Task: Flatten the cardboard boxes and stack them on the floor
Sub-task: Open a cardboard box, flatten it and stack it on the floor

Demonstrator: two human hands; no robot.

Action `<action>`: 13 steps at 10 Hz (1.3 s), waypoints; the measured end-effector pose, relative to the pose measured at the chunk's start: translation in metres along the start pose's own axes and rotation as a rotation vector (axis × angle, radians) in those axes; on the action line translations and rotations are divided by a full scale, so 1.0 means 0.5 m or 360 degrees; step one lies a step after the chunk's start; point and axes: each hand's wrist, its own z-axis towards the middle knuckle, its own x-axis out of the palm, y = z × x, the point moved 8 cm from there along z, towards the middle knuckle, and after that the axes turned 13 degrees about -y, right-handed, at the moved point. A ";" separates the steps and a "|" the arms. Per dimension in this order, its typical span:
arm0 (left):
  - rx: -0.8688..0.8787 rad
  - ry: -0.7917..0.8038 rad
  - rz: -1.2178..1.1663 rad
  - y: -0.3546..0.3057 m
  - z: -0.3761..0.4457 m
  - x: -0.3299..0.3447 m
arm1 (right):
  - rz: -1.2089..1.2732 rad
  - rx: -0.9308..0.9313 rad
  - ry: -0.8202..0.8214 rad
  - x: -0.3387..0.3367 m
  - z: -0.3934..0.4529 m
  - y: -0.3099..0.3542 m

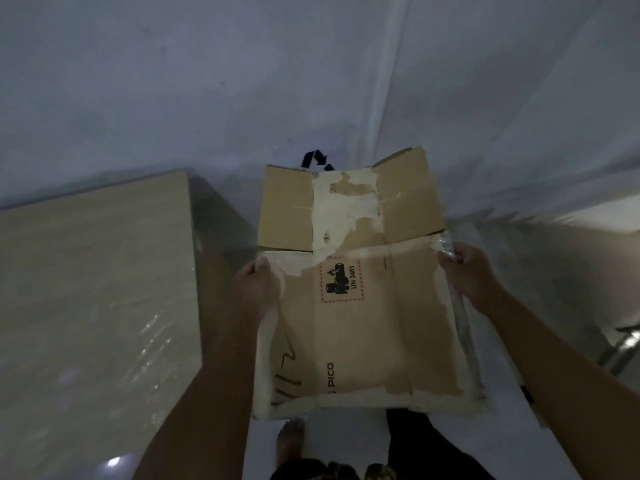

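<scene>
A brown cardboard box (363,327) hangs in front of me above the floor. It carries a UN 3481 battery label, the word PICO and torn tape strips. Its two far flaps (349,206) stand unfolded toward the wall. My left hand (258,289) grips the box's left edge. Gripping the right edge by a strip of clear tape is my right hand (467,271). Whether the box is fully collapsed I cannot tell.
A light wooden table (93,306) with a glossy top stands to the left, close to the box. A white wall (311,81) rises just behind. My bare foot (291,441) shows on the pale floor below the box. A dark metal object (623,344) sits at the right edge.
</scene>
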 end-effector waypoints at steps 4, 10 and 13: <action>-0.0484 -0.0322 0.0263 0.360 0.221 0.239 | -0.0290 -0.0026 0.0490 0.313 0.242 -0.315; -0.0134 -0.0613 0.0582 0.986 0.750 0.598 | -0.0311 -0.0136 0.0530 1.060 0.398 -0.855; -0.0070 -0.0784 0.0596 1.006 0.847 0.660 | -0.0524 -0.0084 0.0229 1.136 0.490 -0.866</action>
